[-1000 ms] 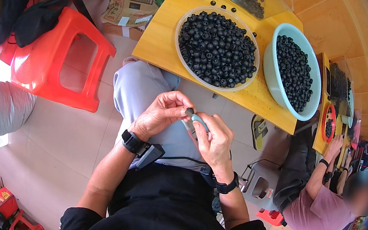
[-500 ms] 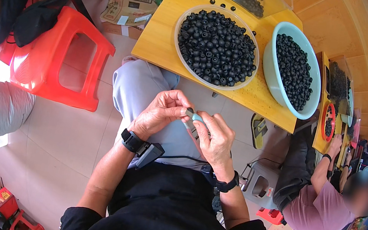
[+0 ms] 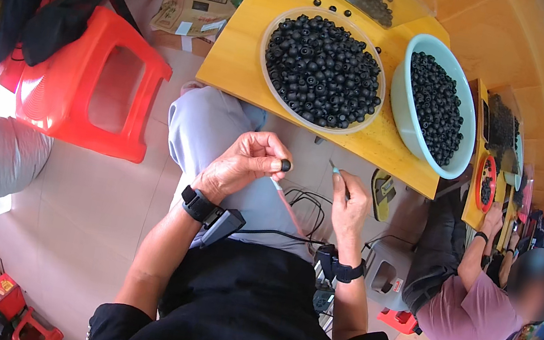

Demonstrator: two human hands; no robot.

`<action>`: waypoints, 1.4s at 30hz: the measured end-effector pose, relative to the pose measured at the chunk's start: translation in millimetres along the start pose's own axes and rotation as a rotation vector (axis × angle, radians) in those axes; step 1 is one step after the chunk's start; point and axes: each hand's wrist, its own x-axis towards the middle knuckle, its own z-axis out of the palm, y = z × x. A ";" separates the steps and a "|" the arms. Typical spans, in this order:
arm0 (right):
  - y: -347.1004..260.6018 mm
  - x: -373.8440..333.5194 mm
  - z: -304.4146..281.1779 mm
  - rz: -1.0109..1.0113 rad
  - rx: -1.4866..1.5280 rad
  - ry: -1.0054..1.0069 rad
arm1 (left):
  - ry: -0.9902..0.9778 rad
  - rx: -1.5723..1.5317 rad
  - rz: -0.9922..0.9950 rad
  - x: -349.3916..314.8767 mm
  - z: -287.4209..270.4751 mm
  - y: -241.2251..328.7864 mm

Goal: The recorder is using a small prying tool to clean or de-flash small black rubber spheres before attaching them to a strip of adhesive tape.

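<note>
Before the table, left hand pinches one black bead, right hand grips one slim tool; on it: one tray, one bowl, one box

Black bead pinched in the left hand; to its right, the right hand grips a slim teal tool, tip pointing far-left!

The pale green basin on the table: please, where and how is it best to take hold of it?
The basin is probably best gripped by its rim, coming from its right side. A bare strip of wall shows between the rim and the black beads, so the edge can be pinched without pressing them. The left side looks less convenient, because the round tray stands close there.
</note>
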 end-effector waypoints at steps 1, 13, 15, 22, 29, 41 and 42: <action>-9.0 1.0 1.4 0.023 0.092 -0.026 | -0.026 -0.016 0.006 1.5 -3.7 -2.7; -81.3 17.7 9.0 0.123 0.583 -0.274 | -0.008 -0.012 0.020 -2.5 0.2 -4.1; -81.0 17.2 12.7 0.130 0.590 -0.300 | 0.044 -0.002 0.002 -3.0 0.8 -3.4; -67.5 13.7 14.4 0.314 0.786 -0.297 | -0.040 -0.012 -0.002 -4.0 -4.5 -3.2; -87.6 13.8 -3.2 -0.079 0.323 -0.263 | -0.060 -0.064 -0.002 -4.6 -7.7 -3.0; -80.1 6.3 -0.3 -0.146 0.106 -0.231 | -0.024 -0.058 0.063 -3.1 -5.5 -5.1; -80.4 6.2 -0.1 -0.140 0.097 -0.231 | -0.024 -0.058 0.062 -3.4 -4.5 -4.9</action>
